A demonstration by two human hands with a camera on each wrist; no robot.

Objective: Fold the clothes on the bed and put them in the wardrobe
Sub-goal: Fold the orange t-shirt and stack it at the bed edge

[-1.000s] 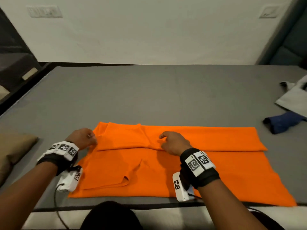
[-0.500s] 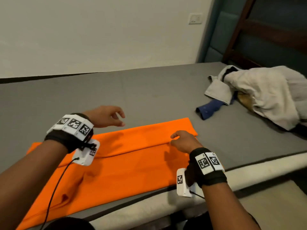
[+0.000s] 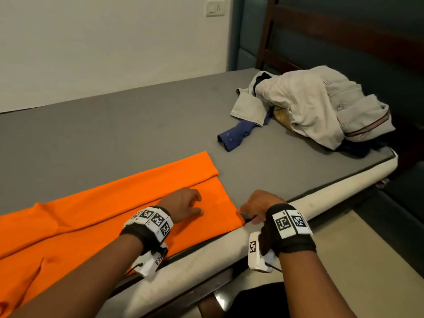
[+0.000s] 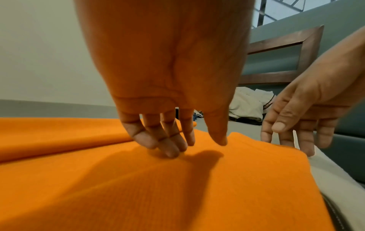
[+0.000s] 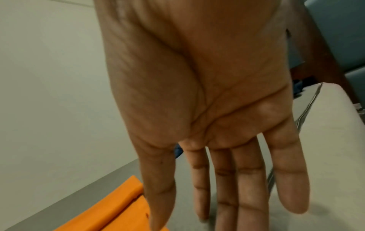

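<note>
Across the lower left of the head view, orange garment (image 3: pixel 96 221) spread flat on grey bed (image 3: pixel 119 134), upper edge folded over into a long band running toward the frame's centre. Near the garment's right end, left hand (image 3: pixel 183 204) set on the cloth, fingers (image 4: pixel 168 150) bunched and pointing down, tips touching the fabric, nothing gripped. Just right of that, right hand (image 3: pixel 259 206) at the garment's lower right corner beside the pale mattress edge (image 3: pixel 321 198), fingers (image 5: pixel 248 187) straight and relaxed, holding nothing; whether the tips touch the corner cannot be told. Seen from the left wrist, right hand (image 4: pixel 308 112) hanging just past the orange edge, fingers loose and spread. Black bands with white coded markers around both wrists.

Toward the upper right of the head view, heap of unfolded clothes (image 3: pixel 316 109) on the bed, well apart from the orange garment: beige trousers on top, blue shirt sleeve (image 3: pixel 236 135) poking out at the heap's lower left. Behind the heap, dark wooden headboard (image 3: pixel 344 35); upper centre, wall switch plate (image 3: pixel 215 8) on white wall.
</note>
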